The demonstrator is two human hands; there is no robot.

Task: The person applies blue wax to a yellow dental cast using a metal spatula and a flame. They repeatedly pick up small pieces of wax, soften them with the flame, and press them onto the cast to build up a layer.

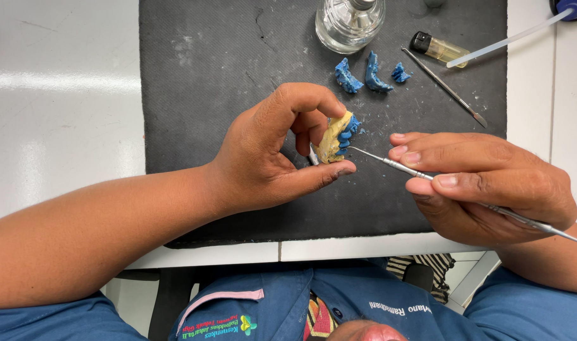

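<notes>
White tabletop (61,95) is covered in the middle by a dark grey, scuffed rectangular work mat (206,76). Left hand (269,155) is held over the mat, thumb and fingers curled and pinched on a small yellow stone dental cast with blue wax on it (338,137); the cast is lifted off the mat, tilted, wax side facing right. Right hand (491,186) is closed in a pen grip on a slim steel carving instrument (389,164), whose tip is set against the blue wax on the cast. Clear glass bottle with a metal top (350,22) is stood at the mat's far edge. Second thin metal instrument (443,87) is laid diagonally on the mat, right of the bottle. Translucent white tube with a blue end (510,41) is run in from the top right corner. Small yellow lighter with a black cap (439,48) is laid just beside that tube. Three blue wax pieces (370,74) are grouped below the bottle, well apart from the hands.
</notes>
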